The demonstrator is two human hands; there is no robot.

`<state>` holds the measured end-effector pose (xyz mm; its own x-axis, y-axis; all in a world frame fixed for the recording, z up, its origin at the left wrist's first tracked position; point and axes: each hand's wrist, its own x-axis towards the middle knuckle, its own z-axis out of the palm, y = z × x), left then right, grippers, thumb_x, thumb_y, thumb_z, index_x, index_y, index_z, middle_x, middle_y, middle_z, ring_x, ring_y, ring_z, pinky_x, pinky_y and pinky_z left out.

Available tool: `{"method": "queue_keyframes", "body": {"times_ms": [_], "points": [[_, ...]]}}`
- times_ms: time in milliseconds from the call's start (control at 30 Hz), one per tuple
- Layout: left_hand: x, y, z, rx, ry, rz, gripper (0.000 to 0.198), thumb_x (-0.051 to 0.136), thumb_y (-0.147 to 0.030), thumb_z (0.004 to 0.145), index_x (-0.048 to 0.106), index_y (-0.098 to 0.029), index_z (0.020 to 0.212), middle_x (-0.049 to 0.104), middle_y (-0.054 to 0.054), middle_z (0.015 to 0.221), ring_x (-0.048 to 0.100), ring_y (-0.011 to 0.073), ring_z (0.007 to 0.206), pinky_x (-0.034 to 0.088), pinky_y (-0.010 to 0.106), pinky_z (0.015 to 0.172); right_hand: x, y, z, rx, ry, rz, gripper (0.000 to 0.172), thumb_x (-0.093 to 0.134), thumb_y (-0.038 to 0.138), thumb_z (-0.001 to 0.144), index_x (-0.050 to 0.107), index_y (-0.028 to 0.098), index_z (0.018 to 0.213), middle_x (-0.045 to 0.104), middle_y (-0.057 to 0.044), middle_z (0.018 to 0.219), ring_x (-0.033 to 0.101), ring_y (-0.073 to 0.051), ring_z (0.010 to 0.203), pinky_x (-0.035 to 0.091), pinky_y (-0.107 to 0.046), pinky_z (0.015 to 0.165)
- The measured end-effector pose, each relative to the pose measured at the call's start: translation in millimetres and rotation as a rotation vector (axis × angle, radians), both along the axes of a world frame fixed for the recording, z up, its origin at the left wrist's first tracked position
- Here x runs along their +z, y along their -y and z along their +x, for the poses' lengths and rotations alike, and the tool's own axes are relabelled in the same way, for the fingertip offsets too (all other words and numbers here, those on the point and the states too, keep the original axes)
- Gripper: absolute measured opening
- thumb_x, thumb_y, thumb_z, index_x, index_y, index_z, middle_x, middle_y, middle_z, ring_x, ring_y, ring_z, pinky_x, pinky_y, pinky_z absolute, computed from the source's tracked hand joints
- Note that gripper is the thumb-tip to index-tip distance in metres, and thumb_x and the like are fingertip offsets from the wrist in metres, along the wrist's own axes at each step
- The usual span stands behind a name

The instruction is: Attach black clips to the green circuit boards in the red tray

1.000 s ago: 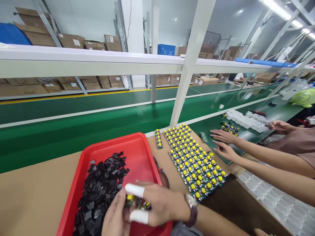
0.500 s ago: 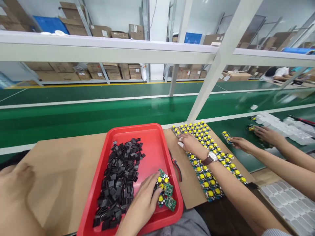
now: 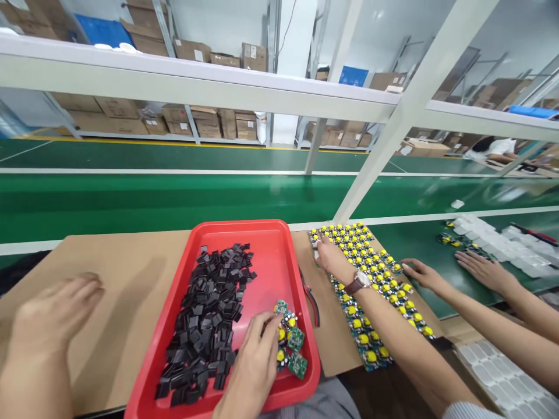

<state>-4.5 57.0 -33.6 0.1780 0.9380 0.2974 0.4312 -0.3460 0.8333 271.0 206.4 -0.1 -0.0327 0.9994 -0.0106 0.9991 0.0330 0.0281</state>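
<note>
My left hand [image 3: 255, 361] is in the red tray [image 3: 279, 256], fingers closed on a circuit board at the edge of a small pile of green circuit boards [image 3: 297, 338] with yellow-topped parts. Its fingertips are partly hidden. Black plastic pieces [image 3: 207, 314] fill the tray's left side in a loose heap. My right hand [image 3: 334, 259], with a watch on the wrist and white covers on some fingers, reaches to the far left end of the rows of yellow-topped boards [image 3: 371, 323]. There its fingers are closed on a circuit board, mostly hidden by the hand.
Pliers [image 3: 313, 305] with red and black handles lie beside the tray on cardboard [image 3: 336, 349]. A co-worker's hand [image 3: 59, 308] hovers at left. Another co-worker's hands [image 3: 421, 273] are at right, near white plastic cases [image 3: 484, 233]. A white frame post [image 3: 371, 157] rises behind the boards.
My left hand stays at the pile, its fingers more curled. My right hand remains at the row's far end. The right co-worker's board now lies at the rows' edge; the left co-worker's hand moved inward.
</note>
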Motion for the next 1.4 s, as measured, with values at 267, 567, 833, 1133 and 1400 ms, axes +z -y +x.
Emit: {"method": "queue_keyframes", "body": {"times_ms": [267, 567, 833, 1133, 1400], "points": [[0.0, 11, -11, -0.045, -0.101, 0.169, 0.045, 0.048, -0.008, 0.1, 0.062, -0.026, 0.139, 0.067, 0.01, 0.128, 0.064, 0.0217, 0.12, 0.053, 0.035, 0.106, 28.0, -5, -33, 0.26, -0.197, 0.032, 0.027, 0.049, 0.022, 0.104, 0.07, 0.01, 0.116, 0.069, -0.018, 0.112, 0.069, -0.027, 0.102, 0.051, -0.035, 0.089], [6.1, 21, -13, 0.127, 0.338, -0.291, 0.025, 0.066, -0.03, 0.094, 0.077, -0.026, 0.116, 0.069, 0.011, 0.125, 0.067, 0.0263, 0.119, 0.056, 0.035, 0.101, 8.0, 7, -122, 0.729, -0.339, -0.103, 0.023, 0.064, 0.02, 0.097, 0.071, 0.016, 0.117, 0.07, -0.012, 0.114, 0.067, -0.023, 0.102, 0.05, -0.031, 0.089], [12.7, 17, -28, 0.25, 0.826, -0.682, 0.053, 0.086, -0.041, 0.076, 0.073, -0.021, 0.122, 0.073, 0.012, 0.12, 0.076, 0.026, 0.097, 0.061, 0.039, 0.094, -6.2, -2, -129, 0.698, -0.33, -0.132, 0.015, 0.061, 0.009, 0.094, 0.072, 0.012, 0.105, 0.071, -0.013, 0.104, 0.067, -0.023, 0.096, 0.05, -0.031, 0.085], [29.3, 11, -37, 0.241, 0.631, -0.541, 0.032, 0.081, -0.043, 0.08, 0.076, -0.022, 0.103, 0.072, 0.007, 0.116, 0.07, 0.016, 0.076, 0.059, 0.03, 0.081, 23.0, 12, -94, 0.626, -0.22, -0.169, 0.02, 0.063, 0.009, 0.089, 0.073, 0.011, 0.107, 0.071, -0.015, 0.106, 0.061, -0.029, 0.105, 0.043, -0.039, 0.095], [28.8, 10, -30, 0.13, 0.587, -0.608, 0.034, 0.067, -0.049, 0.088, 0.076, -0.018, 0.099, 0.07, 0.004, 0.083, 0.053, 0.0147, 0.059, 0.047, 0.028, 0.063, 26.1, 30, -90, 0.646, -0.233, -0.218, 0.011, 0.065, 0.002, 0.083, 0.073, 0.011, 0.081, 0.073, -0.016, 0.09, 0.064, -0.026, 0.092, 0.044, -0.039, 0.093]]}}
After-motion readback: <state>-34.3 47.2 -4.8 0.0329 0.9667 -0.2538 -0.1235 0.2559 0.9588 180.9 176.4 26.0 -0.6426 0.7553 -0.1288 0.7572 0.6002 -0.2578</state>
